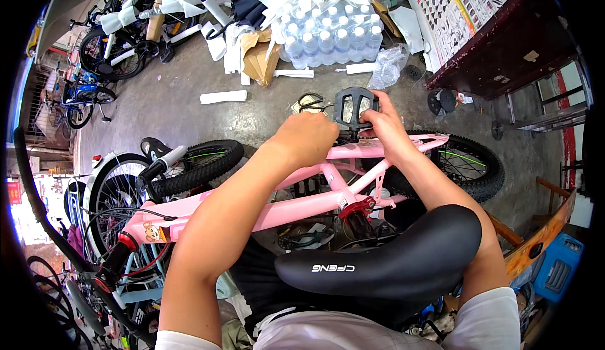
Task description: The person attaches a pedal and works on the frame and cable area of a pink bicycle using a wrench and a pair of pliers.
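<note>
A pink bicycle (296, 213) lies across in front of me, its black saddle (391, 249) close to my body. My right hand (386, 129) is closed round the right side of a black pedal (342, 107), with the fingers along its outer edge and the thumb on the near part. Beside it, my left hand (309, 137) is a fist at the pedal's inner end, near the crank. Whatever the left fingers grip is hidden beneath them. Just beyond that fist, black looped handles (310, 101), like those of scissors, lie on the floor.
Shrink-wrapped water bottles (334, 35) stand at the back, beside torn cardboard (258, 60). A white foam tube (224, 97) lies on the concrete floor. Other bicycles (129, 47) stand at the left. A dark red cabinet (504, 54) is at the far right, a blue case (559, 267) nearer.
</note>
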### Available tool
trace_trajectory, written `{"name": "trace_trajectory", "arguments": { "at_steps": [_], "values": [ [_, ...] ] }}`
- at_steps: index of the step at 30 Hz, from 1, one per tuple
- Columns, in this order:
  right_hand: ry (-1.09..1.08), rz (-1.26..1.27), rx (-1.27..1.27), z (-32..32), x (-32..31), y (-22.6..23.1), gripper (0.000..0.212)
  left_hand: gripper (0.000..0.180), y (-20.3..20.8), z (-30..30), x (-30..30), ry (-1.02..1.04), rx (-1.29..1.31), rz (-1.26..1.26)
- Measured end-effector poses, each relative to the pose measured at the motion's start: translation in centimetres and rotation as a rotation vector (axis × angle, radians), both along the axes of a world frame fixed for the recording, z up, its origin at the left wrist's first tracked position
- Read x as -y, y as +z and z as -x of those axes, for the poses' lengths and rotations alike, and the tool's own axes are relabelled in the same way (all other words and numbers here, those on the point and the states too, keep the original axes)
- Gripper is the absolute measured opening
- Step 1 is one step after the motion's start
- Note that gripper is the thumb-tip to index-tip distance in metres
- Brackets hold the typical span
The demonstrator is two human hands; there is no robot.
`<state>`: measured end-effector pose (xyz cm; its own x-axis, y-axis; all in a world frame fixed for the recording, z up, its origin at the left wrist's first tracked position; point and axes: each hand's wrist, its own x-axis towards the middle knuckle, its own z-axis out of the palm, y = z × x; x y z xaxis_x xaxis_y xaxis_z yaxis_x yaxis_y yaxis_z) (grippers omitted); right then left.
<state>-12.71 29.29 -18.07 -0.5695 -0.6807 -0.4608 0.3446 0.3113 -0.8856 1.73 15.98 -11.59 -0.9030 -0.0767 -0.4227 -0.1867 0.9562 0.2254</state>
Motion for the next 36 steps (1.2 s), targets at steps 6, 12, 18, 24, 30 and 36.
{"name": "trace_trajectory", "arguments": {
  "at_steps": [6,12,18,24,30,36],
  "values": [
    [-0.014,0.007,-0.013,-0.1,-0.2,-0.1,0.055,0.010,2.3,0.7,-1.2,-0.019,-0.145,0.184],
    [-0.020,0.016,-0.010,-0.2,-0.2,-0.1,0.055,0.010,2.0,0.4,-1.8,0.008,-0.352,0.184],
    [-0.003,0.010,-0.012,-0.4,-0.2,-0.3,0.057,0.020,-1.5,-0.3,0.2,0.094,0.047,0.122],
    [0.039,0.058,-0.064,-0.4,0.0,0.0,0.058,0.023,-5.4,-0.7,0.3,0.230,0.060,-0.006],
    [0.021,0.049,-0.002,-0.3,0.0,0.0,0.056,0.018,-2.7,-1.8,2.2,0.085,0.115,0.268],
    [0.032,0.053,0.031,0.0,-0.1,0.0,0.059,0.011,4.0,-0.7,-0.1,-0.042,0.066,0.335]
  ]
}}
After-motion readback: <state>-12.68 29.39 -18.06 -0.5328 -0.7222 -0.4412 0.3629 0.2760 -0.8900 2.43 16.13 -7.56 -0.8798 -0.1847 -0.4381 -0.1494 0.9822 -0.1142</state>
